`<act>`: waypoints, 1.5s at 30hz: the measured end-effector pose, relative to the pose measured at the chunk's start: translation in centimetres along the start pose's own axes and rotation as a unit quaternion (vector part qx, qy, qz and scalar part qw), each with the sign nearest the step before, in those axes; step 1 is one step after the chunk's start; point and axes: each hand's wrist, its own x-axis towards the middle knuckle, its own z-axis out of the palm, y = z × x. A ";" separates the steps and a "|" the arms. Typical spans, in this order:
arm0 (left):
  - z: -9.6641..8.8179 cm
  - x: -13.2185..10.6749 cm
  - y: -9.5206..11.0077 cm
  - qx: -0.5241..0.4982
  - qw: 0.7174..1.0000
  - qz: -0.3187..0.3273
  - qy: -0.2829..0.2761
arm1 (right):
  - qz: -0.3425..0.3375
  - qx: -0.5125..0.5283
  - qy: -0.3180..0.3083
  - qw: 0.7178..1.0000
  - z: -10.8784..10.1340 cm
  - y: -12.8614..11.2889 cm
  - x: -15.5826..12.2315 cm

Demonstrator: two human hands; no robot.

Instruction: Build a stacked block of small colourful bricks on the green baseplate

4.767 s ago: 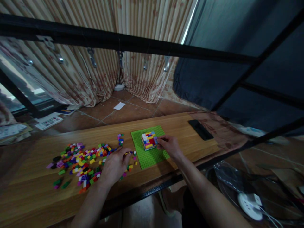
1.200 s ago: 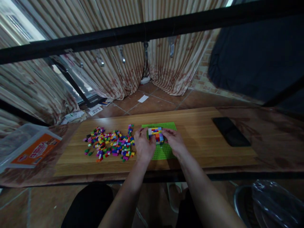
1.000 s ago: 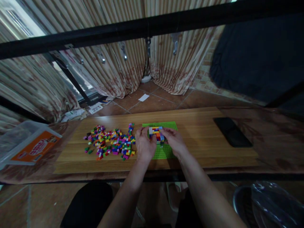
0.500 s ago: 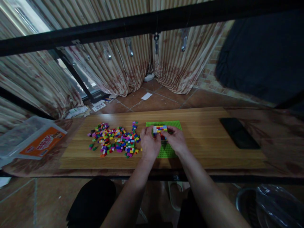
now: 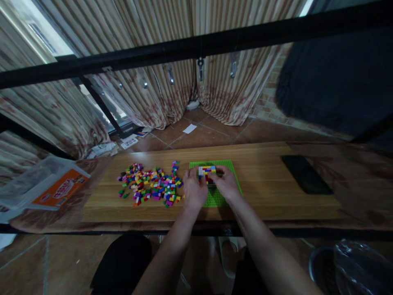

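A small block build of toy bricks (image 5: 207, 169), with white, yellow, red and blue pieces, is held between my two hands. My left hand (image 5: 195, 189) grips its left side, and my right hand (image 5: 226, 182) grips the right side with the thumb across the near face. Beneath them lies a green studded baseplate (image 5: 231, 164). Whether the build touches the plate is hidden by my hands. Left of my left hand spreads a heap of loose coloured bricks (image 5: 159, 185).
The wooden board (image 5: 264, 176) carries everything, with a black tablet-like slab (image 5: 306, 174) at its right. A clear plastic box with an orange label (image 5: 61, 190) stands on the far left. A dark bar (image 5: 172, 49) crosses above. Below right is a bin with a plastic bag (image 5: 353, 262).
The whole view has shifted slightly downward in the frame. My right thumb has moved a little on the build; both hands keep their hold.
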 end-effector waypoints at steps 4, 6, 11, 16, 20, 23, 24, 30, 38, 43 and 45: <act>-1.4 0.0 -0.8 -0.039 0.999 0.014 0.022 | 0.059 0.052 -0.009 0.997 -0.4 -1.0 -0.2; -2.6 -0.2 -1.9 -0.060 0.998 0.008 0.035 | 0.094 0.059 -0.003 0.994 -0.8 -1.4 -0.3; -6.4 -2.1 -6.7 -0.105 0.990 -0.063 0.077 | 0.089 0.089 0.062 0.990 -1.5 -1.8 -0.1; -9.6 -3.7 -10.7 -0.012 0.992 -0.097 0.084 | 0.049 0.087 0.075 0.992 -1.2 -1.2 0.1; -11.2 -2.6 -11.9 0.077 0.990 -0.072 0.089 | 0.009 0.046 0.085 0.995 -1.0 -0.5 0.6; -12.1 -0.9 -12.4 0.144 0.985 -0.040 0.085 | 0.001 0.022 0.084 0.996 -1.1 0.0 1.0; -12.3 -0.4 -12.6 0.168 0.982 -0.032 0.082 | -0.001 0.015 0.085 0.996 -1.2 0.1 1.1; -12.9 1.3 -13.3 0.263 0.965 -0.012 0.015 | 0.007 0.021 0.081 0.996 -1.0 0.3 1.1; -12.5 1.1 -13.9 0.229 0.972 0.009 0.045 | 0.004 0.026 0.073 0.997 -0.8 -0.2 0.7; -12.6 0.3 -12.5 0.059 0.993 0.016 0.096 | 0.009 0.027 0.087 0.996 -0.8 -0.2 0.9; -12.2 -0.4 -11.2 -0.045 0.994 0.018 0.098 | 0.008 0.028 0.087 0.996 -0.8 -0.3 0.9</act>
